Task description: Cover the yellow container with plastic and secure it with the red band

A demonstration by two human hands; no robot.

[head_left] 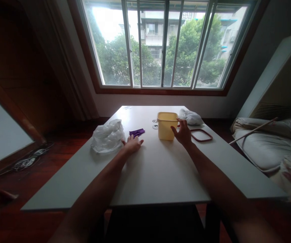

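Observation:
My left hand [132, 144] rests low over the white table with its fingers spread and thumb out. Its fingertips are at the near edge of a small purple folded thing [136, 132], perhaps cloth; whether they touch it I cannot tell. A crumpled white plastic bag [108, 136] lies just left of that hand. At the right side of a yellow square container [166, 130], my right hand [183, 133] is open, thumb and fingers apart. The thumb overlaps the container's front right edge, and contact is unclear. The container stands upright with its top uncovered.
A reddish-brown square ring [201, 135], possibly a lid, lies right of my right hand. Behind it sits another white plastic bag [191, 117]. Small flat items [155, 127] lie left of the container. The white table [158, 182] stands before a window [160, 47]; a padded cushion [262, 148] is at right.

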